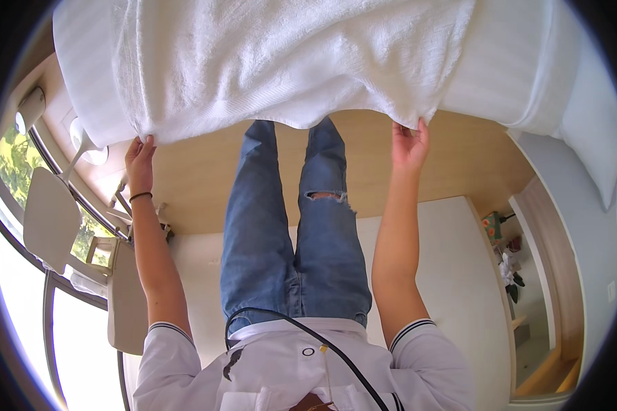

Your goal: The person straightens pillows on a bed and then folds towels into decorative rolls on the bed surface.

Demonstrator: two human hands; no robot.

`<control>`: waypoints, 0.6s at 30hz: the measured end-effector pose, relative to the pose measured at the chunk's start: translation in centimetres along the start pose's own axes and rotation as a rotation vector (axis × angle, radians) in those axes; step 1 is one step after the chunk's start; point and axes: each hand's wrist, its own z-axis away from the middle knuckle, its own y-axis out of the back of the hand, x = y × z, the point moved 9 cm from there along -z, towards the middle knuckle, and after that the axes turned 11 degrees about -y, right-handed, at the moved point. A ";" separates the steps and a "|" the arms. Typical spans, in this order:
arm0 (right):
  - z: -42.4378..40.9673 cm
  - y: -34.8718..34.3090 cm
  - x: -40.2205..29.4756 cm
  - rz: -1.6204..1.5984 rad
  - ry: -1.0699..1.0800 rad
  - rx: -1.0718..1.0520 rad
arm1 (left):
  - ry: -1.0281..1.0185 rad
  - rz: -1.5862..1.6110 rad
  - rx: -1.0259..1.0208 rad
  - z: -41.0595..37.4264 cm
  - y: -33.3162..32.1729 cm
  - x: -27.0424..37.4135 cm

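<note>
A white terry towel (288, 61) is spread over the white bedding (498, 67) in front of me, with soft folds across its middle. My left hand (141, 159), a dark band at its wrist, pinches the towel's near left corner between thumb and fingers. At the near right corner, my right hand (410, 144) grips the edge in the same way. Between the two hands the towel's near edge hangs in a wavy line at the side of the bed, partly covering my lower legs.
Wood flooring (200, 190) lies below the bed. To the left are a pale chair (51, 221) and a window (13, 154). A white pillow (594, 113) rests at the right end of the bed. A black cable (308, 329) crosses my shirt.
</note>
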 end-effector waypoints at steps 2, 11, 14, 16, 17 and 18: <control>-0.6 -0.1 0.0 0.047 0.017 -0.090 | -0.029 0.020 -0.018 -0.4 0.4 -0.3; -0.4 -1.4 -1.3 0.234 -0.113 -0.361 | -0.015 0.140 -0.030 1.6 -2.5 2.7; 1.0 -3.4 -1.2 0.370 -0.135 -0.307 | 0.037 -0.014 -0.011 1.9 -1.0 3.0; 2.4 -4.4 -1.6 0.427 -0.173 -0.295 | 0.029 -0.187 0.018 1.5 0.2 3.6; 2.8 -4.9 -1.9 0.438 -0.199 -0.300 | 0.023 -0.273 0.028 1.2 0.5 3.9; 3.2 -5.5 -2.3 0.447 -0.223 -0.305 | 0.031 -0.247 0.083 1.0 0.6 3.9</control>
